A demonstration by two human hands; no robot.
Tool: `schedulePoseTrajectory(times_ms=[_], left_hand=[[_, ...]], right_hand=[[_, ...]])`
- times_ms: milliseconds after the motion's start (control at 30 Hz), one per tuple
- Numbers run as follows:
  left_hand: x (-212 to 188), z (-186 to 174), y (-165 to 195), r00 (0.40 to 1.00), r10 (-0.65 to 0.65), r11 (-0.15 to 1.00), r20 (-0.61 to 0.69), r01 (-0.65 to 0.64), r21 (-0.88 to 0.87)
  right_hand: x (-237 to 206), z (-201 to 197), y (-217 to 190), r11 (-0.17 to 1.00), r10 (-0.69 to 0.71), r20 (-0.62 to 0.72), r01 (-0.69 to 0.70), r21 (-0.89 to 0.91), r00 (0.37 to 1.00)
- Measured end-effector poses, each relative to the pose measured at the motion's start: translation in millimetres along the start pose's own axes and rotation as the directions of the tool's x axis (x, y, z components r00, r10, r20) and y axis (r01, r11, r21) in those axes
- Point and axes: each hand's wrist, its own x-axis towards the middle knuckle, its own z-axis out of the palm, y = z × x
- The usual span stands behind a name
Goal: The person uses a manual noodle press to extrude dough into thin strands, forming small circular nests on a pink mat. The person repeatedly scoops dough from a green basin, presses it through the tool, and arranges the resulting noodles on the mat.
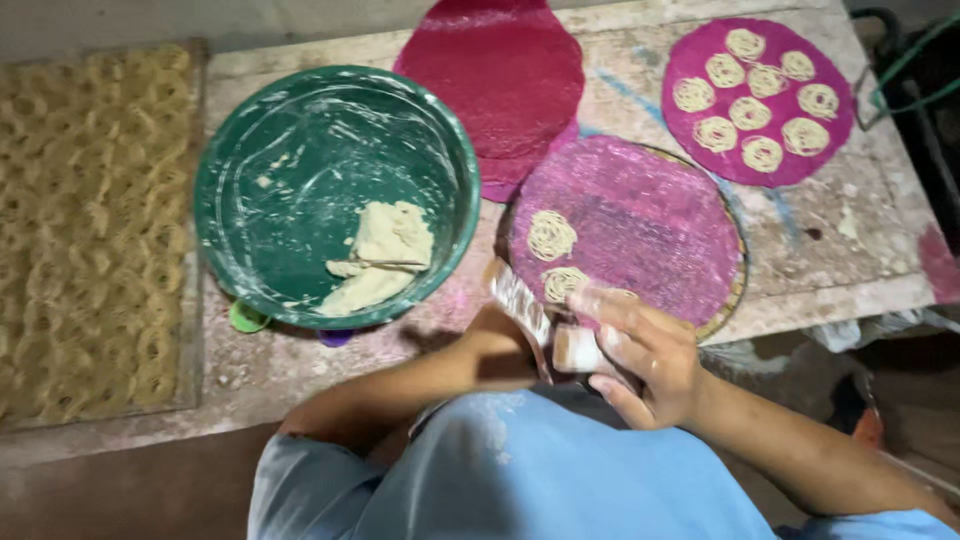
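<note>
Presently, at lower centre of the frame: my right hand (650, 355) curls shut around the press (560, 335), a small floured tool held over the near edge of the middle mat (640, 215). My left hand (500, 340) grips the tool's upper part; its fingers are mostly behind the tool, so how tightly it closes I cannot tell.

- Middle mat, purple, round, centre right: two coils (552, 236) lie near its lower left edge, the second just under the tool's tip.
- Far mat (760, 100), upper right: filled with coils, close together but apart.
- Red mat (500, 70), upper centre: bare, partly under the bowl and the middle mat.
- Bowl (335, 195), green, centre left: dough (385, 255) lump at its lower right.
- Tray (90, 230), left edge: a bed of pale strands.

Judgement on doing this well: hold the tool upright and low over the mat, press evenly, circle steadily, and leave a gap from the neighbouring coils so none merge.

Unclear: the tool's outlet and any strand leaving it are hidden by my hands; the tool is blurred. Two small coloured objects under the bowl's near rim are cut off. Dark gear at far right is indistinct.
</note>
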Motion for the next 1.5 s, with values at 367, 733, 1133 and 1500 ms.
schedulePoseTrajectory(times_ms=[367, 733, 1133, 1500], left_hand=[[128, -5, -75, 0.934, 0.341, 0.698, -0.106, -0.327, -0.637], [173, 64, -188, 0.687, -0.63, 0.375, -0.362, -0.139, -0.916], [49, 213, -81, 0.831, -0.515, 0.075, -0.209, -0.199, -0.977], [66, 238, -82, 0.894, -0.439, -0.272, -0.084, -0.222, -0.936]], right_hand=[[-183, -52, 69, 0.174, 0.682, 0.474, -0.753, 0.635, 0.557], [-139, -57, 12, -0.066, 0.768, 0.391, -0.545, 0.836, 0.507], [-188, -47, 68, 0.029, 0.783, 0.474, -0.785, 0.619, 0.403], [-148, -60, 51, -0.014, 0.7, 0.535, -0.74, 0.673, 0.473]])
